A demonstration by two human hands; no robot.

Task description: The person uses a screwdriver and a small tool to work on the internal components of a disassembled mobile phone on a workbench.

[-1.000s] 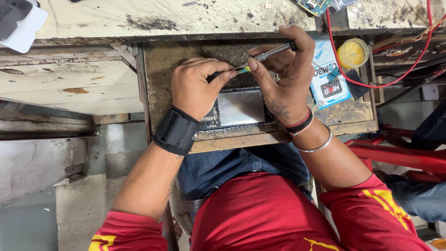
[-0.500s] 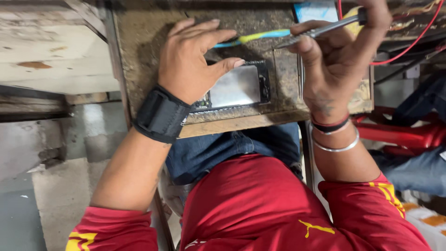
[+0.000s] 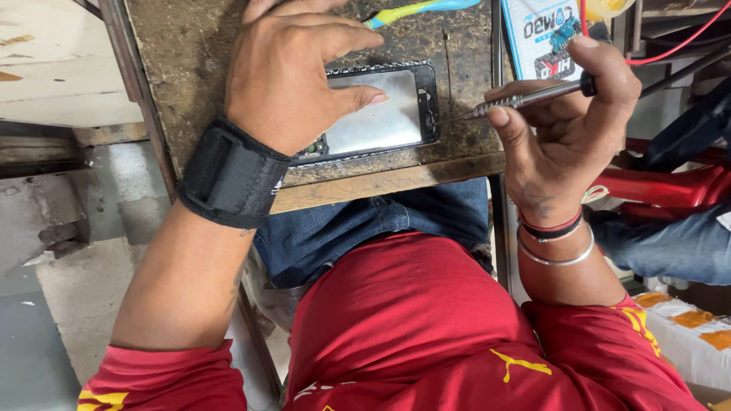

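Note:
An opened phone [image 3: 381, 114] with a bare metal back plate lies on a small worn wooden table [image 3: 190, 46]. My left hand [image 3: 293, 65], with a black wrist strap, presses down on the phone's left part, thumb on the plate. My right hand [image 3: 567, 129] grips a thin metal screwdriver [image 3: 518, 97] whose tip touches the phone's right edge. A yellow and blue toothbrush [image 3: 415, 11] lies on the table just beyond my left hand's fingers.
A blue and white packet [image 3: 537, 30] lies at the table's far right under a red wire [image 3: 678, 42]. A yellow round thing [image 3: 609, 7] sits at the top edge. Red metal frame parts [image 3: 662, 186] and another person's jeans-clad leg [image 3: 670, 243] are at the right.
The view has moved closer. My right hand has lowered the screwdriver so its tip now meets the phone's right edge. My left hand stays pressed on the phone.

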